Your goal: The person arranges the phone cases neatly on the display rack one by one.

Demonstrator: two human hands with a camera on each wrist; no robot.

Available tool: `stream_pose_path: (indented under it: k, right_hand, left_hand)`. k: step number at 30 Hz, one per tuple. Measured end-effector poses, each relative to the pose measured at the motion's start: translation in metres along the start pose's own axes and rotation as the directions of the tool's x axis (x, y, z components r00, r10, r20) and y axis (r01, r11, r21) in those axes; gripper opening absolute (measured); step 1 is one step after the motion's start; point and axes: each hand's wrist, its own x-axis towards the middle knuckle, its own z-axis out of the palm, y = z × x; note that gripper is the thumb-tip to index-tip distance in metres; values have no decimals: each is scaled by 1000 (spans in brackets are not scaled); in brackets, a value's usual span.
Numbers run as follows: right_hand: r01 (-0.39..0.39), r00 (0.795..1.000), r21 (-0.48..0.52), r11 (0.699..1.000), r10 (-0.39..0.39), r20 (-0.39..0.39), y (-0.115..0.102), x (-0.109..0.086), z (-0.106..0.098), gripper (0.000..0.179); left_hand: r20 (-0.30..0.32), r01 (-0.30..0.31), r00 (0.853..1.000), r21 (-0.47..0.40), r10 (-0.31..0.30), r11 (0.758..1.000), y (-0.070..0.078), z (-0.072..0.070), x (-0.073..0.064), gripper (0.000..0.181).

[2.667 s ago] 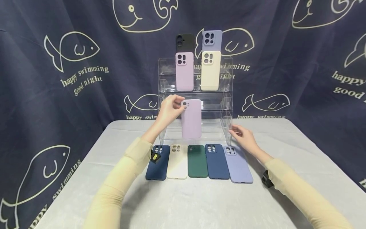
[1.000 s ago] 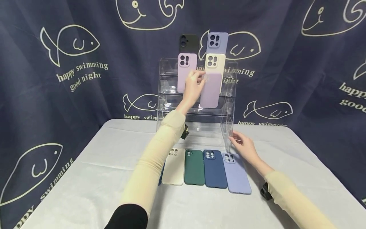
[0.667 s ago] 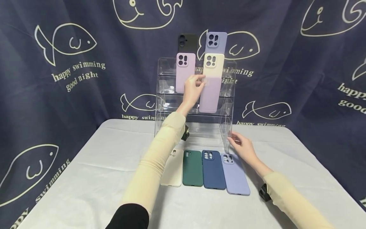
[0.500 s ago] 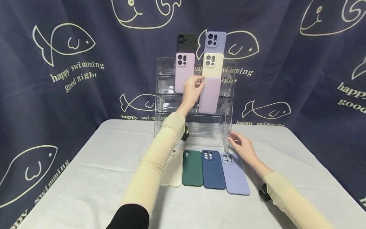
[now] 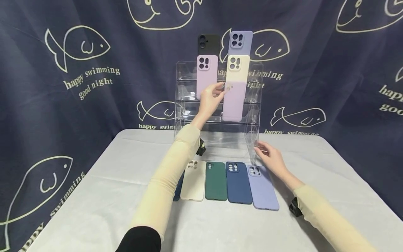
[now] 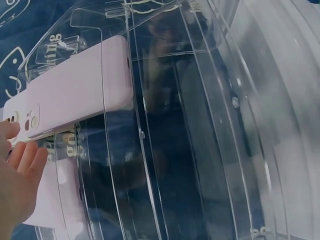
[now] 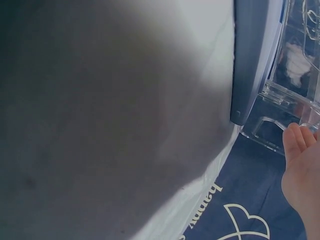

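Note:
A lilac phone case (image 5: 234, 103) leans upright on the clear acrylic display stand (image 5: 217, 140), one tier below the cream case (image 5: 239, 70). My left hand (image 5: 210, 99) is at its upper left corner, fingers and thumb spread beside the camera holes, which now show. In the left wrist view, the left hand (image 6: 20, 175) has fingertips close to the camera end of the lilac case (image 6: 80, 82); whether any still touch is hard to tell. Low at the stand's right side, my right hand (image 5: 272, 158) holds the panel's edge between thumb and fingers.
Above stand a second lilac case (image 5: 206, 78), a black case (image 5: 209, 45) and a periwinkle case (image 5: 242, 42). On the table (image 5: 94, 196) lie a cream case (image 5: 193, 183), green case (image 5: 216, 182), blue case (image 5: 239, 185), lavender case (image 5: 264, 189) and a partly hidden navy case (image 5: 178, 187).
My left hand has carried the lilac case up and rightward and lowered it onto the stand. Its fingers have since drawn slightly left, uncovering the camera holes. The right hand has stayed at the stand.

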Motion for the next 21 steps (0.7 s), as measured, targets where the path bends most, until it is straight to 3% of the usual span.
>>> stream_pose_path:
  k: [7,21]
  right_hand:
    - [3,1000,1,1000,-3,5,0,1,0,36]
    - [9,1000,-18,1000,-9,11,-2,1,-2,35]
  left_hand:
    - [34,14,999,-15,-13,1000,0,-14,-15,38]
    - [106,5,994,-28,-2,1000,-10,-52,-64,42]
